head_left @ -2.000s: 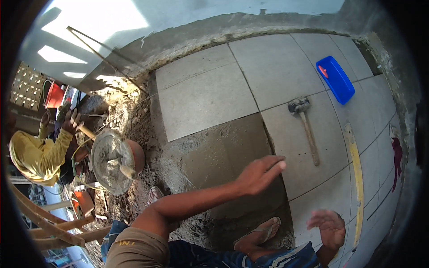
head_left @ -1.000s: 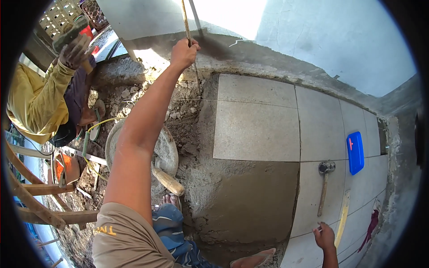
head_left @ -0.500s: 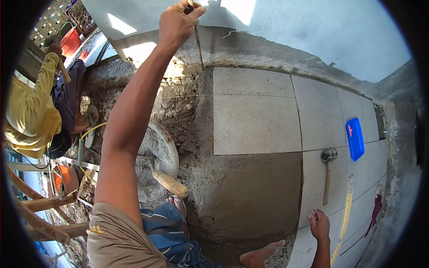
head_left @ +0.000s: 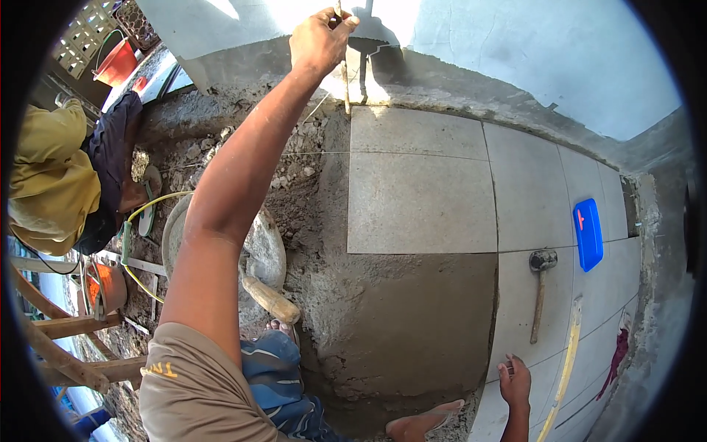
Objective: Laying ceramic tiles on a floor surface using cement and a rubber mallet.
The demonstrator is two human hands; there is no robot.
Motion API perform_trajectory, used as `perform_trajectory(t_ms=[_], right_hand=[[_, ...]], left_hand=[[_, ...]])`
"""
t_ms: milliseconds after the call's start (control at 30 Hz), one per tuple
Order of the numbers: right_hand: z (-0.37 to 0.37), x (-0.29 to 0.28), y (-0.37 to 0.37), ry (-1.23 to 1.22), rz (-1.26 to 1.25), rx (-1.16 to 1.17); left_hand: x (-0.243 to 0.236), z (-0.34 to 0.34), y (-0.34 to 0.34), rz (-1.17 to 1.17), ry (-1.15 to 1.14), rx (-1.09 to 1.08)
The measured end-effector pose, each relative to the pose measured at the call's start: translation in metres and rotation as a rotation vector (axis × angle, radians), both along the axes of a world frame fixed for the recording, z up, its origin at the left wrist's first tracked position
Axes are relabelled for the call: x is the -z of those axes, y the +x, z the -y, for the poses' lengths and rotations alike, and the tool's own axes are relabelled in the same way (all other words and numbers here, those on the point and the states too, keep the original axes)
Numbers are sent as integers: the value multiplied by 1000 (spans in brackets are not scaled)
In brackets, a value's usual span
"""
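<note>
The person's left hand (head_left: pixel 318 46) has its fingers clamped on a thin stick (head_left: pixel 345 85), seemingly wooden, which stands nearly upright at the foot of the wall (head_left: pixel 471 55), its lower end just beside the corner of a grey floor tile (head_left: pixel 420 202). The right hand (head_left: pixel 516 381), fingers loosely curled and slightly apart, is over the tiled floor near a mallet (head_left: pixel 539 295). Smooth wet mortar (head_left: pixel 420 317) fills the bay left of the mallet.

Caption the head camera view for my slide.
Left hand gripping a thin stick by the wall, right hand near a mallet on floor tiles.
</note>
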State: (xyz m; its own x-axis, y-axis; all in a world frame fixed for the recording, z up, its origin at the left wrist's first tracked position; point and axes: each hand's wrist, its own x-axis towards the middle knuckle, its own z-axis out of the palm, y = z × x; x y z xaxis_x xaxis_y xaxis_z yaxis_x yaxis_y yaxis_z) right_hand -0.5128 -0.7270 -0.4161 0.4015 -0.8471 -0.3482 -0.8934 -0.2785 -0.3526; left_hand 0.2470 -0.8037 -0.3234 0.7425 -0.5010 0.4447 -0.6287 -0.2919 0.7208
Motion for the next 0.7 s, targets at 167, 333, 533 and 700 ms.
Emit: perform_trajectory(t_ms=[167,333,533,700], right_hand=[[7,5,-9,24,-12,32],[15,7,-8,-12,-13,-14],[23,7,-1,13,-5,13],[45,8,-5,-70,-111,114]], left_hand=[[-4,2,10,-17,38,10],[9,0,10,-63,25,-54],[12,1,10,-52,4,-52],[17,7,-5,-32,89,-103]])
